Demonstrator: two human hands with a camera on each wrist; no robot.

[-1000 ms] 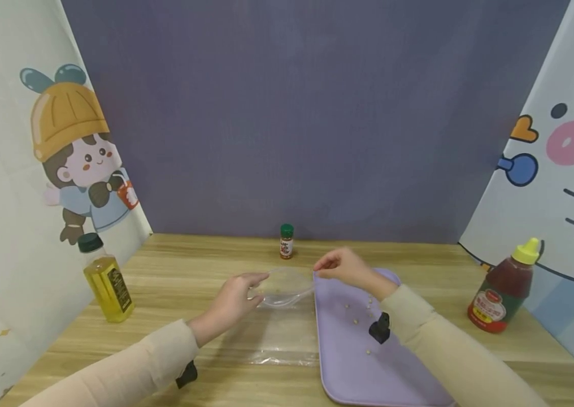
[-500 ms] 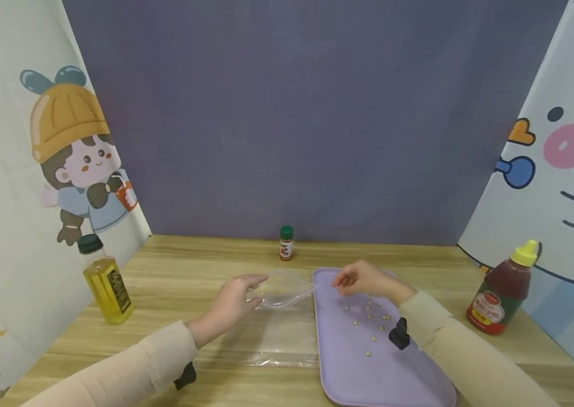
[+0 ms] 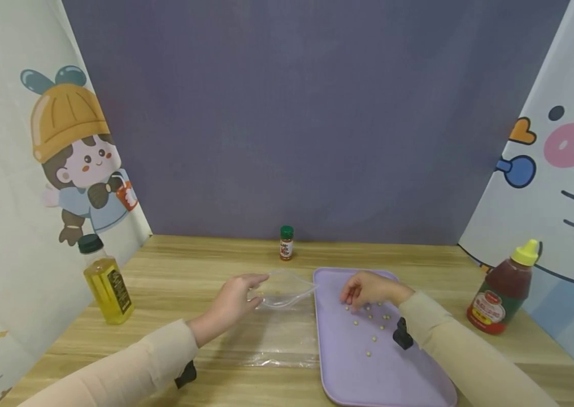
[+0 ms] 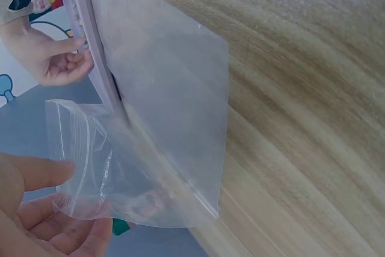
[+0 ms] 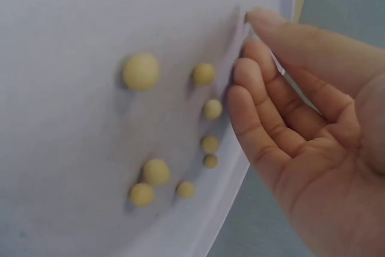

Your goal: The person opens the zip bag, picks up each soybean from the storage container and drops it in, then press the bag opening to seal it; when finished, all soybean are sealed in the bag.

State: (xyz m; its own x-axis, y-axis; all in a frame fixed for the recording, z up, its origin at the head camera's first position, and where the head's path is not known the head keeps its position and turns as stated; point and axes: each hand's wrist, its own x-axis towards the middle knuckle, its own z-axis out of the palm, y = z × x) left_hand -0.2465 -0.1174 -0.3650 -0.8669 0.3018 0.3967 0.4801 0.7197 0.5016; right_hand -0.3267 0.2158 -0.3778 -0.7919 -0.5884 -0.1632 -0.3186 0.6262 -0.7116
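My left hand [image 3: 233,299] holds a clear zip-lock bag [image 4: 156,70] by its mouth, thumb on one side and fingers on the other in the left wrist view. The bag's mouth gapes, and its body lies flat on the table beside the tray. Low over the far left part of a lilac tray [image 3: 358,379] hovers my right hand [image 3: 368,287], fingers loosely curled and thumb extended. No bean shows between its fingertips. Several small round yellow beans, like soybeans [image 5: 141,71], lie scattered on the tray just below that hand.
A small spice jar [image 3: 286,244] with a green lid stands behind the bag. At the left is an oil bottle [image 3: 109,285], at the right a red sauce bottle [image 3: 500,291] with a yellow cap. A grey-purple backdrop [image 3: 287,124] rises behind the wooden table.
My right hand has moved from beside the bag's mouth rightward and down over the tray, uncovering more beans. The left hand and bag have barely moved.
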